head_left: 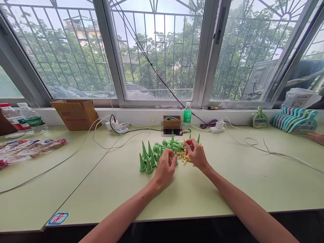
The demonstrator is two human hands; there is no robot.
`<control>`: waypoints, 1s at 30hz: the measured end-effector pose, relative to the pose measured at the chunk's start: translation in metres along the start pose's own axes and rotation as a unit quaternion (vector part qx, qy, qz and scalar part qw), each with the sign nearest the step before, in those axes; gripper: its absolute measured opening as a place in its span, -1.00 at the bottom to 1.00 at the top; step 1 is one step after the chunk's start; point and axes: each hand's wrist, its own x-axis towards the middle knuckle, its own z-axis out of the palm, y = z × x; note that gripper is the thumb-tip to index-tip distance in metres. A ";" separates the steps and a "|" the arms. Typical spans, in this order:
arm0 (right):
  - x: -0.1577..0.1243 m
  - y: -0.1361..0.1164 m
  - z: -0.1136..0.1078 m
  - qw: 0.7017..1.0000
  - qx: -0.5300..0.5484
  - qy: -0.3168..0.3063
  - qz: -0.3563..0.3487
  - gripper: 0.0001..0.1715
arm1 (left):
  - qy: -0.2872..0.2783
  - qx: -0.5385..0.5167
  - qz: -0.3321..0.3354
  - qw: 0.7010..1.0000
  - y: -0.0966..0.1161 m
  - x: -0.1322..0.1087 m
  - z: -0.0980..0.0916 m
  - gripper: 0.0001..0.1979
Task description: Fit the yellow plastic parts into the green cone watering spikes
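Pegs, small and yellow, lie loose on the table between the two hands, just left of the right hand and partly under its reach, so the right hand is the nearer one to most of them. They lie flat at mixed angles, with no common long axis to line up with. The right hand's fingertips are drawn close together on its left side, with a speck of yellow beside them; whether they grip a peg is too small to tell. The left hand has its fingers curled and its thumb toward the right, facing the right hand across a narrow gap. Green shows around its fingertips, but one cannot tell whether it grips anything. Standing cones cluster to the left of the left hand, points up and long axes upright, so that hand is clearly the nearer to them. Lying cones form a pile on the far side of the left hand, several with their long axes running roughly left to right. Farther back, a bottle stands upright beside a small box.
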 end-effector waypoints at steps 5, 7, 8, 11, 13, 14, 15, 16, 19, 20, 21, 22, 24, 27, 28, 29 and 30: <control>-0.002 0.000 0.003 0.999 -0.004 0.013 -0.031 -0.70 | -0.003 -0.014 0.015 1.000 0.001 0.000 0.000 -0.77; -0.003 0.000 0.004 0.999 -0.004 0.021 -0.043 -0.72 | -0.003 -0.020 0.017 1.000 0.000 0.000 0.000 -0.76; -0.004 0.000 0.005 0.998 -0.004 0.027 -0.049 -0.73 | -0.003 -0.023 0.017 1.000 0.000 0.000 0.000 -0.75; -0.006 -0.002 0.006 0.997 0.001 0.043 -0.061 -0.77 | -0.002 -0.032 0.016 0.999 0.001 0.000 0.000 -0.73; -0.008 -0.006 0.007 0.996 0.006 0.048 -0.074 -0.79 | 0.001 -0.036 0.014 0.999 0.002 0.000 0.000 -0.73; -0.010 -0.008 0.007 0.995 0.007 0.050 -0.085 -0.80 | 0.004 -0.037 0.011 0.999 0.002 0.000 -0.001 -0.73; -0.011 -0.010 0.007 0.994 0.006 0.049 -0.099 -0.82 | 0.007 -0.039 0.009 0.999 0.002 0.000 -0.001 -0.73; -0.012 -0.012 0.007 0.992 0.004 0.048 -0.114 -0.83 | 0.010 -0.043 0.007 0.999 0.002 -0.001 -0.001 -0.73; -0.016 -0.017 0.008 0.989 -0.002 0.028 -0.144 -0.83 | 0.016 -0.060 0.007 0.998 0.001 -0.001 -0.001 -0.74; -0.017 -0.018 0.008 0.989 -0.002 0.018 -0.149 -0.82 | 0.016 -0.065 0.008 0.998 0.001 -0.001 -0.001 -0.74; -0.018 -0.018 0.008 0.988 -0.002 0.008 -0.153 -0.82 | 0.017 -0.066 0.009 0.998 0.001 -0.001 -0.001 -0.74; -0.019 -0.018 0.009 0.988 -0.001 -0.001 -0.156 -0.82 | 0.018 -0.065 0.010 0.998 0.001 -0.001 -0.001 -0.73; -0.020 -0.018 0.010 0.987 -0.001 -0.015 -0.159 -0.83 | 0.016 -0.057 0.010 0.998 0.002 -0.001 -0.001 -0.71; -0.020 -0.016 0.012 0.987 -0.001 -0.032 -0.159 -0.83 | 0.008 -0.049 0.012 0.999 0.004 -0.001 -0.002 -0.66; -0.020 -0.015 0.012 0.987 -0.001 -0.037 -0.158 -0.82 | 0.007 -0.048 0.013 0.999 0.005 -0.001 -0.002 -0.66; -0.020 -0.015 0.012 0.987 -0.001 -0.041 -0.157 -0.82 | 0.007 -0.047 0.012 0.999 0.006 -0.001 -0.003 -0.65; -0.020 -0.014 0.013 0.987 0.000 -0.044 -0.156 -0.82 | 0.008 -0.046 0.012 0.999 0.007 -0.001 -0.003 -0.65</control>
